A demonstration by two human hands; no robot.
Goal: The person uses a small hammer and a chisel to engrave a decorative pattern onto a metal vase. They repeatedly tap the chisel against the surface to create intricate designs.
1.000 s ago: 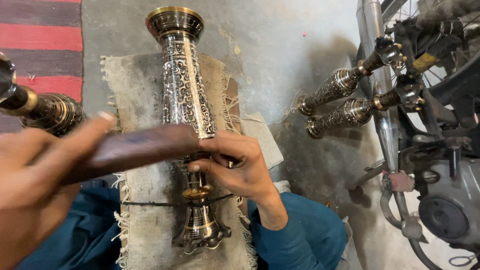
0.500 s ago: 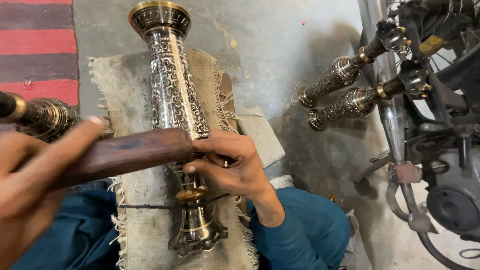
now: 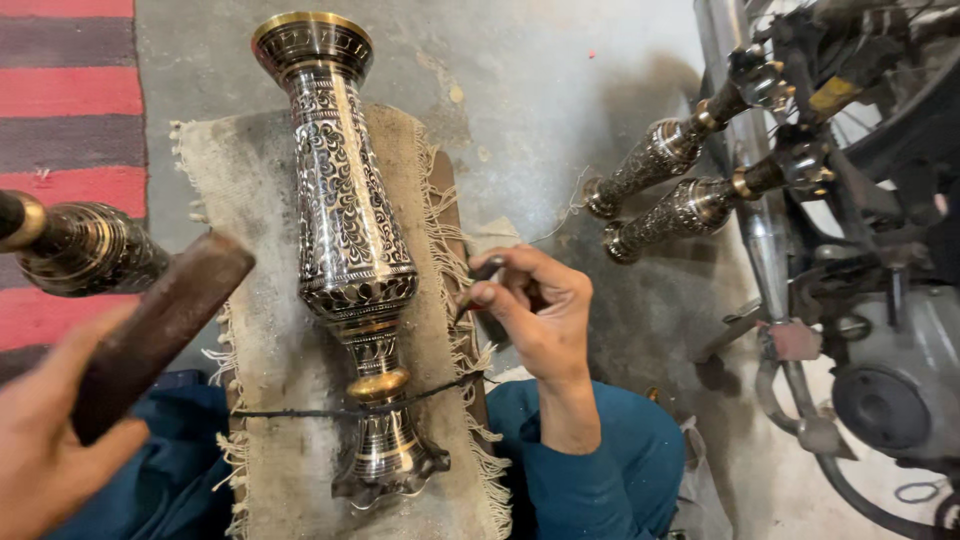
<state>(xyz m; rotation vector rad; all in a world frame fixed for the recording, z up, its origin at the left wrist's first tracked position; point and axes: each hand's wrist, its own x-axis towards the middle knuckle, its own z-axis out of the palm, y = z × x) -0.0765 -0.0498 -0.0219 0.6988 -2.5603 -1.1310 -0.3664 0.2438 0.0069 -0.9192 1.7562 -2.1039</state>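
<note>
While left hand (image 3: 50,450) grips brown mallet (image 3: 155,330), right hand (image 3: 535,310) pinches chisel (image 3: 478,280), engraved vase (image 3: 350,240) between

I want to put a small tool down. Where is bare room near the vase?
Bare concrete floor lies between the vase and the two metal stems. The cloth left of the vase is free. The machine side is crowded.

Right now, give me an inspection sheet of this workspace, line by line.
Surface: frayed burlap pad on grey concrete floor.
Job's things: engraved brass vase lying on the pad, black cord across its neck.
Clutter: two more engraved vases at right, another at left.
Hands: left hand holds a wooden mallet; right hand pinches a small dark tool.
Cables: nothing seen.
Surroundings: striped rug, machine parts.
</note>
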